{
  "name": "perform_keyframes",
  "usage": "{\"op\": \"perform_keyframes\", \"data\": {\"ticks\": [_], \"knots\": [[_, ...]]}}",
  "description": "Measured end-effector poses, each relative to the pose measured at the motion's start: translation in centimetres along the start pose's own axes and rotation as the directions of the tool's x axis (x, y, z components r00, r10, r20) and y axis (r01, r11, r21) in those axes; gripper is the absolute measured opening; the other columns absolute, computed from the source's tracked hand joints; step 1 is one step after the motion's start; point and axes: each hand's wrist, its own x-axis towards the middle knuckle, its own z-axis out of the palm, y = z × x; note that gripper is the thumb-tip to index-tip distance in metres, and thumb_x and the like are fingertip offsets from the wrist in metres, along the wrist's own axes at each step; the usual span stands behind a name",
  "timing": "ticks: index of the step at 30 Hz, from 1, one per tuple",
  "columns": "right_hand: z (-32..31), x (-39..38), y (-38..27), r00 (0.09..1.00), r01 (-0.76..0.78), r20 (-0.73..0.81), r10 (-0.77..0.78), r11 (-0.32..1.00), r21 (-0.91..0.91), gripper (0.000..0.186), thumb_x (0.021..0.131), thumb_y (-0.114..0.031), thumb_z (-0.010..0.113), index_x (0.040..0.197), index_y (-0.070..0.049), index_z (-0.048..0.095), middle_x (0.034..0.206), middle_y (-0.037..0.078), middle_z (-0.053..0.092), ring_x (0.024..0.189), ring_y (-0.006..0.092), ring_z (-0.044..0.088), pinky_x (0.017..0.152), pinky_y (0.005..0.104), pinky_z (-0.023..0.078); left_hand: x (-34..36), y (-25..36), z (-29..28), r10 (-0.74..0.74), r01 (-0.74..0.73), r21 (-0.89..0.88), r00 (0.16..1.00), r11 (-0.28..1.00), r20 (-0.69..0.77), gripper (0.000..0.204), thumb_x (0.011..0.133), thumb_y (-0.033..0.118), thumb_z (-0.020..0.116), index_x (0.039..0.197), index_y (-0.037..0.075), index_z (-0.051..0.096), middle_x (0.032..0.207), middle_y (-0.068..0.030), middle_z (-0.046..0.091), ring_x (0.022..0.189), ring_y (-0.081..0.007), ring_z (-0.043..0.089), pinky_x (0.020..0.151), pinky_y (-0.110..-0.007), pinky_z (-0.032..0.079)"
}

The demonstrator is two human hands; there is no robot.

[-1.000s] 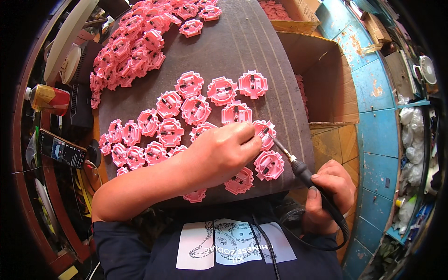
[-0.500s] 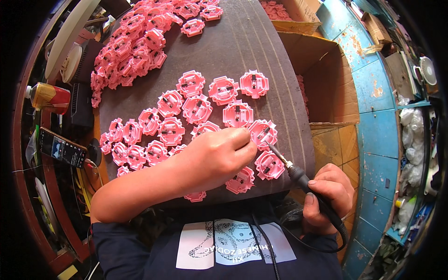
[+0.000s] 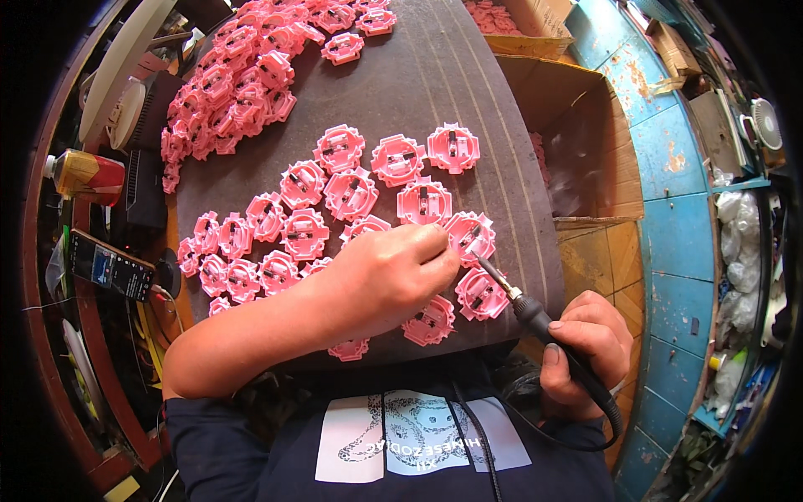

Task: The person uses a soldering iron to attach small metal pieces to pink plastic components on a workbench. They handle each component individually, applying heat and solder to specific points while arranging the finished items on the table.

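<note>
My right hand [image 3: 588, 351] grips a soldering iron [image 3: 535, 316] by its black handle, the metal tip pointing up and left. That tip rests at or just over the lower edge of a pink plastic part [image 3: 470, 238] with small dark and metallic pieces inside. Beside this part, my left hand [image 3: 410, 261] is closed in a pinch; whatever its fingertips hold is hidden. Several similar pink parts [image 3: 351, 194] are spread in rough rows on the dark table [image 3: 401, 84], some partly covered by my left forearm. One more pink part [image 3: 483, 294] lies just below the iron's tip.
A heap of pink parts [image 3: 230, 88] covers the table's far left. Past the right edge stand an open cardboard box [image 3: 602, 151] and another carton [image 3: 548, 21] holding pink pieces. At left are a propped phone [image 3: 109, 261] and a bottle [image 3: 88, 176]; a cord trails from the iron.
The iron's tip has shifted very slightly up and left at the same pink part. A faint haze now shows before the open box. Both hands keep nearly the same pose.
</note>
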Motion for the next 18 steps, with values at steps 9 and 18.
{"op": "perform_keyframes", "data": {"ticks": [9, 18], "knots": [[-0.9, -0.7, -0.6, 0.998, -0.014, -0.056, 0.012, 1.0, -0.02, 0.031, 0.067, -0.003, 0.074, 0.098, -0.002, 0.068, 0.069, 0.01, 0.059, 0.054, 0.0251, 0.055, 0.05, 0.0356, 0.044, -2.6, 1.8, -4.5, -0.134, 0.134, -0.011, 0.985, 0.991, -0.112, 0.022, 0.083, -0.005, 0.075, 0.103, 0.0, 0.067, 0.09, -0.013, 0.063, 0.076, -0.0292, 0.067, 0.063, -0.038, 0.056], [0.2, -0.5, -0.2, 1.0, 0.017, 0.005, -0.017, 1.0, 0.003, 0.03, 0.069, -0.002, 0.075, 0.099, 0.0, 0.068, 0.07, 0.011, 0.059, 0.054, 0.025, 0.055, 0.05, 0.0355, 0.044, -5.1, 5.5, -6.7, -0.233, 0.229, -0.051, 0.964, 0.972, -0.131, 0.024, 0.083, -0.011, 0.077, 0.104, -0.003, 0.069, 0.089, -0.0154, 0.067, 0.073, -0.0286, 0.068, 0.062, -0.036, 0.054]]}}
